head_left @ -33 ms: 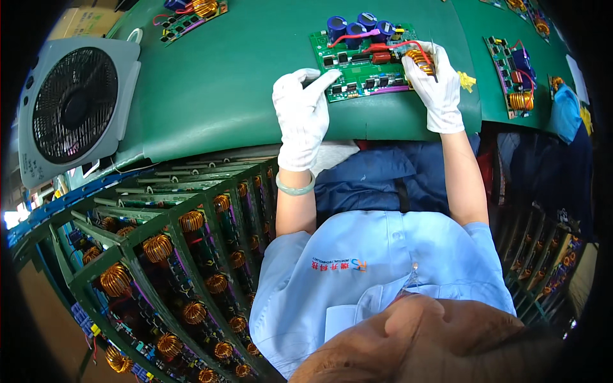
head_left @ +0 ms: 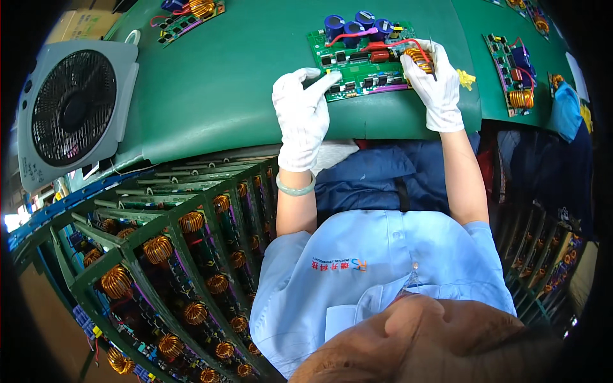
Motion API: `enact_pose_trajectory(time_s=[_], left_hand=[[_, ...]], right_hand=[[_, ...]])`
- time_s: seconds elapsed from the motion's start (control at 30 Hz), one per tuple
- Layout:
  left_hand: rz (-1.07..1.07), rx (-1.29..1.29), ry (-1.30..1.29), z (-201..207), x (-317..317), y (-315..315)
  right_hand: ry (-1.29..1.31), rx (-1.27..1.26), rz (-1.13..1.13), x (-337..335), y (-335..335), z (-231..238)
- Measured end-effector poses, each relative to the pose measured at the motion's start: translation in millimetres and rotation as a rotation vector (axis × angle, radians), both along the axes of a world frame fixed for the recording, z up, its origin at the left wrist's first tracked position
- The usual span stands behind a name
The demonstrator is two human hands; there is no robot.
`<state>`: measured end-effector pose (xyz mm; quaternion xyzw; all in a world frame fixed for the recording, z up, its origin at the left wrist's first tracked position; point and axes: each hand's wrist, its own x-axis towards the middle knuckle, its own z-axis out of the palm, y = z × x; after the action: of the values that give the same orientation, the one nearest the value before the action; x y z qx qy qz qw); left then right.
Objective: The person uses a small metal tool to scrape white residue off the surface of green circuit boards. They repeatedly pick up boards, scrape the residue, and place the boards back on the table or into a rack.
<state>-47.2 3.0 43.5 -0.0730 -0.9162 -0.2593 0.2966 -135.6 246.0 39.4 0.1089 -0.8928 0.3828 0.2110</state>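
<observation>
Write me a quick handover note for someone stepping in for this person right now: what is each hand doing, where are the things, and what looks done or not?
Left hand: gloved, flat on the green table, fingers steadying the near left edge of the circuit board.
Right hand: gloved, on the board's right end at the copper coil, with a thin tool held in the fingers.
Board: lies flat on the table, with blue cylinders, red wires and the coil on it.
Done or left: cannot tell how far the coil work has got.
Nearby: more boards lie on the table, a rack of boards stands at the left, a fan far left.
</observation>
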Motion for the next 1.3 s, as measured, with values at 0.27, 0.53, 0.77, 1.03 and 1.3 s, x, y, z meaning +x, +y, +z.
enact_pose_trajectory(time_s=[0.27,0.53,0.77,1.03,1.3], left_hand=[[-0.020,0.093,-0.012,-7.8,4.6,6.6],[-0.028,0.213,-0.118,-7.5,6.2,0.4],[-0.046,0.322,-0.293,-1.9,2.2,-9.8],[0.089,0.215,-0.175,-9.3,5.6,4.5],[0.061,0.196,-0.134,-12.1,5.9,3.7]], right_hand=[[0.098,0.042,0.003,-1.4,0.9,-3.9],[0.009,0.072,-0.014,6.4,-4.2,9.4],[-0.324,-0.051,-0.137,15.0,-13.0,25.4],[-0.282,0.006,-0.131,16.4,-13.6,28.9],[-0.250,0.026,-0.141,14.3,-11.2,19.2]])
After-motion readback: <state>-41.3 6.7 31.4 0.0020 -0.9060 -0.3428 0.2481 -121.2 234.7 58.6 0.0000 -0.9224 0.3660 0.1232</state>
